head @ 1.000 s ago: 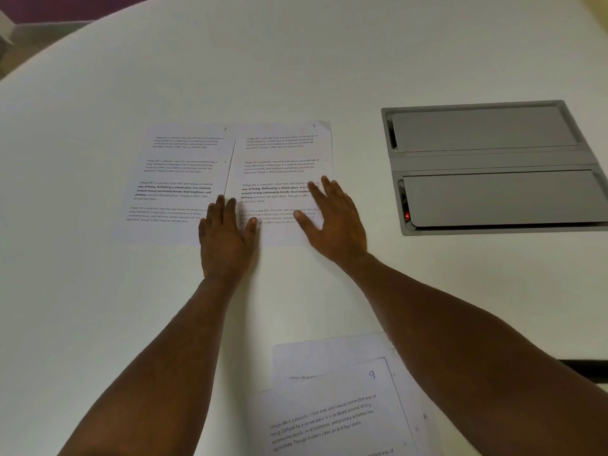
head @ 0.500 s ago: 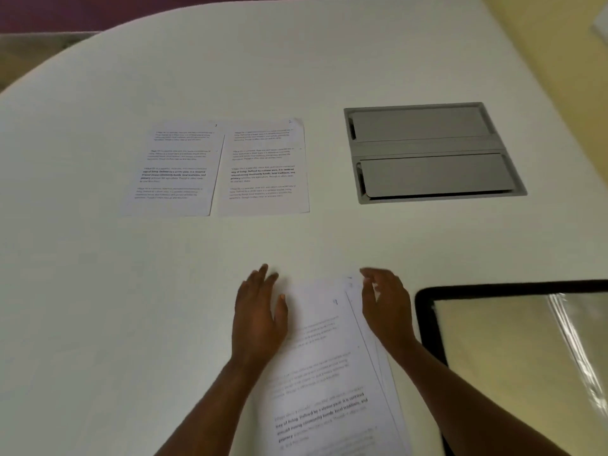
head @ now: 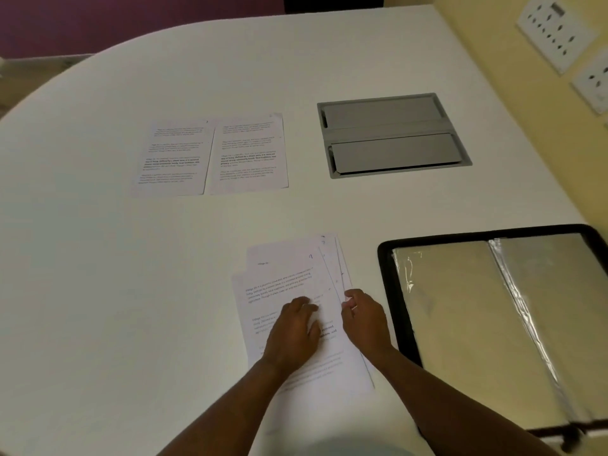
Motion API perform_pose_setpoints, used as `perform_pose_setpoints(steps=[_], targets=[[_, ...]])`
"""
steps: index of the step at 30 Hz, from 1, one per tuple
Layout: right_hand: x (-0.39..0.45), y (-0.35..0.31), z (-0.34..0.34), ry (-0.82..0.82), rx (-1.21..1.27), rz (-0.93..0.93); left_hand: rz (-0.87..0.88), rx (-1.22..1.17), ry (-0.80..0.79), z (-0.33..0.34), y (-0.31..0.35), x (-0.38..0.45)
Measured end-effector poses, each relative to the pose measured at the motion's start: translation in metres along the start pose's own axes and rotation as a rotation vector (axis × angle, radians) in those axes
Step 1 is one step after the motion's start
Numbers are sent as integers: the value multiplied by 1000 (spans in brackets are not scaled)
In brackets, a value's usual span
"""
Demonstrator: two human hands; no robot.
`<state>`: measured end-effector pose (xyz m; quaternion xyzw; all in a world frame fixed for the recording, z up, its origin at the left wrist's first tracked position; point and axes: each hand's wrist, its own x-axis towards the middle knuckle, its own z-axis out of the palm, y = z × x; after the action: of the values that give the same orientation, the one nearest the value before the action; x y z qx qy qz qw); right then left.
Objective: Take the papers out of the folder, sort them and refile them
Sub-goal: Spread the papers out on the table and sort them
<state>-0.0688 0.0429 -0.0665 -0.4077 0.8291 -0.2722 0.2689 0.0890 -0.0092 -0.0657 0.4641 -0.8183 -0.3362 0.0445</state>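
A loose stack of printed papers [head: 286, 281] lies fanned on the white table near me; its top sheet bears a handwritten 9. My left hand [head: 294, 334] rests on the top sheet with fingers bent, pressing it. My right hand [head: 365, 319] pinches the right edge of the stack between thumb and fingers. Two single sheets lie side by side farther off: a left sheet [head: 172, 158] and a right sheet [head: 248, 154]. The open folder [head: 487, 320], black-rimmed with clear plastic sleeves, lies to the right of the stack.
A grey cable hatch [head: 391, 134] is set into the white table [head: 98, 274] beyond the folder. A yellow wall with white socket plates [head: 556, 31] stands at the right. The table's curved far edge runs across the upper left.
Both hands have come back from the two far sheets to the near stack. The left hand now lies on the top sheet and the right hand has taken hold of the stack's right edge.
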Motion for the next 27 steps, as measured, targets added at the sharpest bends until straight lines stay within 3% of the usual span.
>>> perform_pose_setpoints(steps=[4, 8, 13, 17, 22, 27], targets=[[-2, -10, -6, -109, 254, 251, -136, -89, -48, 1, 14, 2], [-10, -17, -6, -326, 411, 223, -253, -194, -28, -8, 25, 15], [-13, -7, 1, -48, 86, 149, -299, -229, -46, -14, 28, 24], [-13, -3, -2, -37, -221, 150, -313, -247, -27, -13, 24, 22], [-16, -8, 2, 36, -208, 84, -329, -269, -28, -13, 22, 20], [-10, -18, 0, -11, -30, 194, -359, -293, -22, -12, 21, 23]])
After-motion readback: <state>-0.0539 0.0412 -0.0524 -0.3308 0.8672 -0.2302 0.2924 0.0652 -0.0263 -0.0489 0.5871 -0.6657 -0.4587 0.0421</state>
